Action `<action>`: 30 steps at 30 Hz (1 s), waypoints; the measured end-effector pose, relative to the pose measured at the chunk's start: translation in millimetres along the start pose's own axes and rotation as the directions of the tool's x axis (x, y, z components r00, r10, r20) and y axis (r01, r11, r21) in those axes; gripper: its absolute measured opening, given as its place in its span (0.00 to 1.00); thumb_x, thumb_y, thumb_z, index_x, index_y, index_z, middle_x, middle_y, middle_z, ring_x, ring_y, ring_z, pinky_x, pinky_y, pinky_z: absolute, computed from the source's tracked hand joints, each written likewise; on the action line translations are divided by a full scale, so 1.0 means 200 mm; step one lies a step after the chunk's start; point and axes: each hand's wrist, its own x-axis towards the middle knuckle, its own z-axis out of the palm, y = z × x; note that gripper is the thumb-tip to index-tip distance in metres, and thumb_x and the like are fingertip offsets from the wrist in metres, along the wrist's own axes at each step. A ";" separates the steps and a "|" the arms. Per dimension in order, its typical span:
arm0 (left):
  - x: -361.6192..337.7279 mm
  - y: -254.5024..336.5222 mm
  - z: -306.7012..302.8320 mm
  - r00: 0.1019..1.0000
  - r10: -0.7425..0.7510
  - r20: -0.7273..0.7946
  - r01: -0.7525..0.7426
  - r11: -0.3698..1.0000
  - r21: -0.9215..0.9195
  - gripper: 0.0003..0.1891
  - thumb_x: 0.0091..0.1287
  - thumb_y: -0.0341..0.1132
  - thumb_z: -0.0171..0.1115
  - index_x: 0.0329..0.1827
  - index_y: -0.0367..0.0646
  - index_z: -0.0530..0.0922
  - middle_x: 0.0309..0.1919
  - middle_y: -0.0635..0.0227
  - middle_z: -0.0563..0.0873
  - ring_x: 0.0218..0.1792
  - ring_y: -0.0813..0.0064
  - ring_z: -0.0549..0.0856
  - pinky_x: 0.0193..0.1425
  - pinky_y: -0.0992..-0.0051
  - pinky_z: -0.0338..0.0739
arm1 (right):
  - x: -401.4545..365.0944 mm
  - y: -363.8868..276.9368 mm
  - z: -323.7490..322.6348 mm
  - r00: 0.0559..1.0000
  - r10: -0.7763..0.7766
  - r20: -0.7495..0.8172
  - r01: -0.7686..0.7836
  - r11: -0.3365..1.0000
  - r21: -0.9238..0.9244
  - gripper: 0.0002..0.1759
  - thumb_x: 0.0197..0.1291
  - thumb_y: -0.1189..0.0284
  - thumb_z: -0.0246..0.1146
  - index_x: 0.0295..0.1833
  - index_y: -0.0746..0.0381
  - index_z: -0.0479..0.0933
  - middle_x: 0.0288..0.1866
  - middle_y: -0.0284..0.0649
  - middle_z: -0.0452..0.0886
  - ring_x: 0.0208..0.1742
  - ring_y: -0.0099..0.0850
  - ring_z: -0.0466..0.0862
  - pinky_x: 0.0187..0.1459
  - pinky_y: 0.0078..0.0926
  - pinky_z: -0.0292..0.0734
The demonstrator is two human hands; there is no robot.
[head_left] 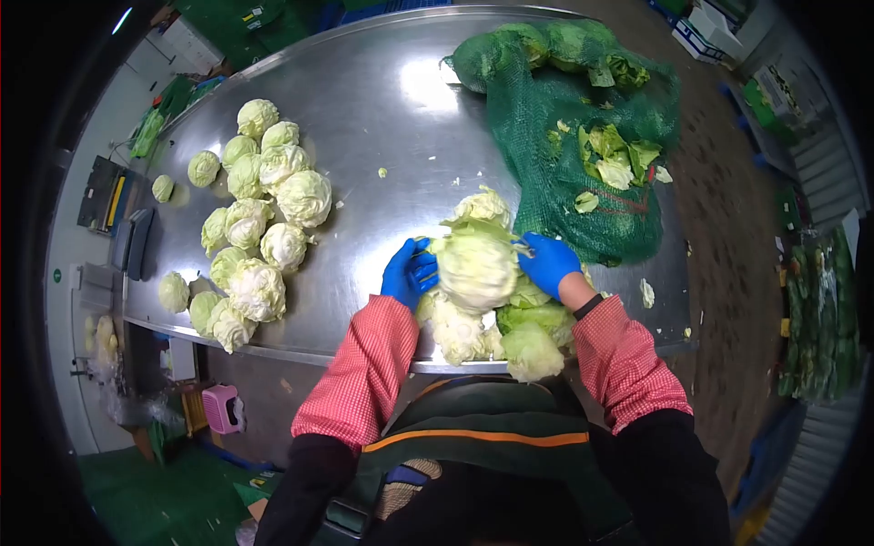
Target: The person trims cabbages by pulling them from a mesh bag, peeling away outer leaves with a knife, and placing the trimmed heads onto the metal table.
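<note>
On the table (382, 100), a cabbage pile (259, 227) is lying left of the held cabbage (476, 268), a net sack (546, 127) behind it, loose leaves (533, 341) before it.

Worktop (382, 91): one; trimmed cabbage heads (258, 289), left cluster: about sixteen; held cabbage (475, 267): one; loose heads (533, 350) around it: about four; green mesh sack (555, 173): one, heads inside not countable; blue-gloved grips: two, left grip (410, 273), right grip (546, 262).
</note>
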 end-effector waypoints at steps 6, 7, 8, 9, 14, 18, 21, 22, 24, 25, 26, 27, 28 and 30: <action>-0.09 -0.08 0.30 0.761 0.603 0.240 -0.624 0.578 0.526 0.45 0.53 0.51 0.76 0.73 0.50 0.62 0.64 0.49 0.69 0.67 0.54 0.68 0.70 0.54 0.64 | 0.05 0.03 -0.02 1.000 0.005 -0.023 -0.005 1.000 0.010 0.23 0.57 0.55 0.61 0.53 0.57 0.77 0.46 0.52 0.83 0.46 0.53 0.82 0.48 0.46 0.78; -0.18 -0.09 0.38 0.736 0.613 0.286 -0.594 0.382 0.708 0.46 0.52 0.50 0.77 0.73 0.49 0.62 0.65 0.48 0.67 0.68 0.54 0.67 0.71 0.54 0.63 | 0.05 -0.03 -0.05 0.997 0.061 0.036 -0.061 0.998 -0.024 0.23 0.57 0.54 0.60 0.54 0.56 0.77 0.46 0.53 0.83 0.47 0.53 0.82 0.49 0.47 0.77; -0.26 -0.08 0.44 0.718 0.610 0.334 -0.523 0.157 0.838 0.47 0.52 0.48 0.77 0.73 0.48 0.62 0.66 0.47 0.66 0.69 0.53 0.65 0.71 0.54 0.62 | 0.07 -0.01 -0.02 0.997 0.070 0.030 -0.069 0.996 -0.051 0.23 0.58 0.55 0.59 0.54 0.56 0.76 0.46 0.53 0.83 0.47 0.53 0.82 0.50 0.48 0.77; -0.25 -0.10 0.43 0.724 0.612 0.319 -0.494 0.136 0.859 0.45 0.51 0.46 0.78 0.71 0.44 0.64 0.64 0.49 0.71 0.67 0.56 0.70 0.71 0.59 0.66 | 0.09 0.03 0.00 0.993 0.116 -0.007 -0.116 0.991 -0.072 0.23 0.58 0.55 0.59 0.56 0.55 0.76 0.46 0.53 0.83 0.47 0.53 0.82 0.50 0.48 0.77; 0.02 -0.05 0.14 0.929 0.299 0.220 -0.367 0.828 0.424 0.32 0.60 0.41 0.72 0.66 0.42 0.71 0.56 0.60 0.80 0.57 0.70 0.80 0.64 0.71 0.74 | 0.15 0.26 0.05 0.982 0.164 -0.089 -0.162 0.986 0.035 0.32 0.59 0.48 0.60 0.64 0.54 0.72 0.52 0.53 0.82 0.51 0.50 0.82 0.53 0.44 0.76; -0.10 -0.02 0.22 0.951 -0.098 0.295 0.179 0.948 -0.261 0.30 0.69 0.52 0.56 0.69 0.43 0.68 0.62 0.55 0.77 0.60 0.60 0.79 0.67 0.62 0.72 | -0.03 -0.01 -0.15 0.998 -0.005 0.068 -0.010 0.976 0.219 0.40 0.56 0.40 0.62 0.68 0.53 0.70 0.53 0.50 0.82 0.50 0.44 0.83 0.53 0.39 0.77; -0.22 0.00 0.37 0.912 -0.032 0.408 0.261 0.813 -0.520 0.35 0.72 0.61 0.43 0.72 0.43 0.63 0.67 0.52 0.72 0.66 0.54 0.74 0.71 0.54 0.67 | -0.13 -0.18 -0.30 0.988 -0.143 0.058 0.114 0.931 0.347 0.36 0.58 0.44 0.64 0.67 0.54 0.72 0.51 0.47 0.83 0.45 0.36 0.83 0.50 0.34 0.77; -0.25 0.01 0.42 0.896 0.008 0.443 0.256 0.807 -0.532 0.34 0.72 0.60 0.42 0.71 0.42 0.64 0.67 0.52 0.72 0.65 0.55 0.74 0.70 0.54 0.68 | -0.15 -0.20 -0.33 0.981 -0.192 0.010 0.173 0.908 0.380 0.34 0.59 0.47 0.64 0.66 0.54 0.73 0.49 0.46 0.84 0.43 0.33 0.83 0.49 0.31 0.77; -0.31 0.03 0.49 0.857 0.091 0.507 0.245 0.794 -0.556 0.32 0.73 0.57 0.40 0.68 0.39 0.66 0.65 0.53 0.74 0.64 0.56 0.75 0.69 0.54 0.69 | -0.14 -0.18 -0.37 0.994 -0.065 0.082 0.003 0.795 0.606 0.24 0.63 0.57 0.64 0.61 0.56 0.77 0.46 0.41 0.85 0.39 0.25 0.81 0.44 0.24 0.76; -0.34 0.05 0.52 0.855 0.097 0.509 0.233 0.805 -0.545 0.30 0.73 0.55 0.39 0.67 0.39 0.67 0.63 0.53 0.75 0.63 0.56 0.76 0.69 0.54 0.70 | -0.16 -0.18 -0.38 0.996 -0.064 0.054 0.016 0.778 0.629 0.22 0.64 0.59 0.64 0.60 0.56 0.78 0.45 0.41 0.85 0.38 0.23 0.80 0.43 0.23 0.76; -0.33 0.04 0.53 0.849 0.173 0.499 0.022 0.932 -0.361 0.31 0.73 0.55 0.39 0.67 0.39 0.67 0.63 0.53 0.75 0.63 0.56 0.76 0.69 0.54 0.70 | -0.17 -0.18 -0.40 0.998 -0.058 0.026 0.028 0.759 0.650 0.20 0.65 0.60 0.63 0.59 0.56 0.79 0.44 0.40 0.86 0.38 0.22 0.80 0.43 0.21 0.76; -0.32 0.03 0.52 0.826 0.248 0.506 -0.198 0.968 -0.152 0.31 0.73 0.56 0.39 0.68 0.39 0.67 0.63 0.53 0.75 0.63 0.56 0.76 0.69 0.54 0.70 | -0.18 -0.17 -0.41 0.998 -0.053 0.043 0.013 0.761 0.648 0.22 0.65 0.58 0.63 0.62 0.55 0.77 0.43 0.40 0.86 0.37 0.25 0.80 0.44 0.24 0.76; -0.31 0.02 0.52 0.833 0.249 0.495 -0.204 0.968 -0.144 0.32 0.73 0.57 0.39 0.69 0.39 0.66 0.64 0.53 0.74 0.64 0.55 0.75 0.69 0.53 0.69 | -0.20 -0.16 -0.42 0.994 -0.100 -0.034 0.099 0.769 0.631 0.23 0.64 0.58 0.63 0.62 0.55 0.76 0.43 0.41 0.85 0.37 0.27 0.81 0.44 0.26 0.77; -0.30 0.00 0.51 0.877 0.166 0.450 -0.007 0.942 -0.335 0.35 0.72 0.59 0.41 0.72 0.40 0.63 0.67 0.52 0.72 0.66 0.54 0.73 0.71 0.52 0.66 | -0.22 -0.16 -0.46 0.963 -0.198 -0.183 0.268 0.773 0.575 0.24 0.64 0.58 0.62 0.63 0.55 0.75 0.42 0.42 0.85 0.39 0.32 0.83 0.46 0.29 0.77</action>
